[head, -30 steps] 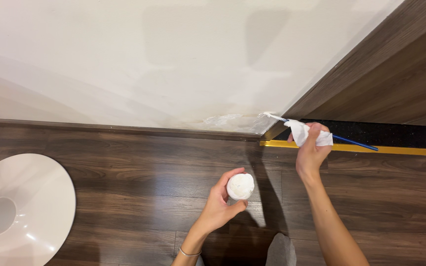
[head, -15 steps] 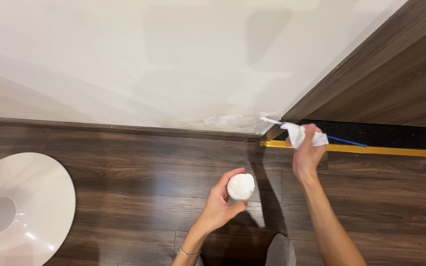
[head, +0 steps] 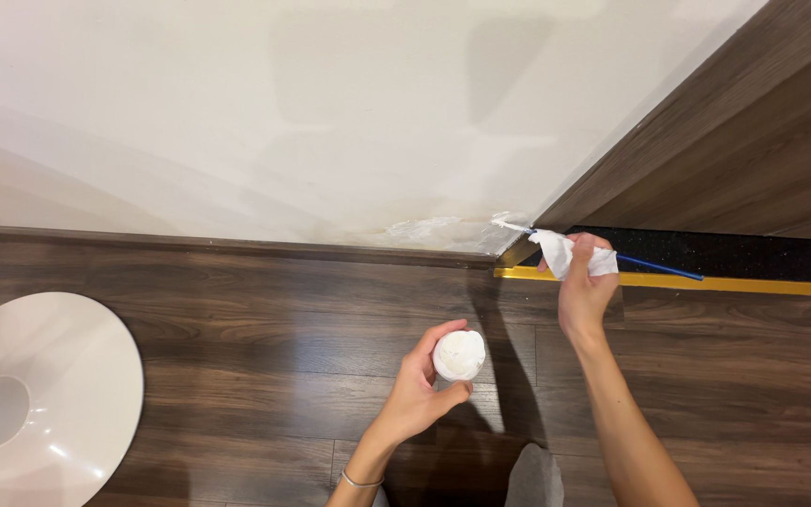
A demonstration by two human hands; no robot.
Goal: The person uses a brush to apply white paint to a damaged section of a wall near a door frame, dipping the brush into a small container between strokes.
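A round stand base (head: 44, 394) lies on the floor (head: 265, 319) at near left, the wall (head: 330, 113) rises along the far side, the door frame (head: 725, 141) stands far right, and a threshold strip (head: 753, 284) runs along the floor below it.

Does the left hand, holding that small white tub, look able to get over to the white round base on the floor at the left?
Probably yes. The left hand grips the small white tub, and bare wooden floor lies between it and the white round base. Nothing stands in between, though the full hand would have to set the tub down.
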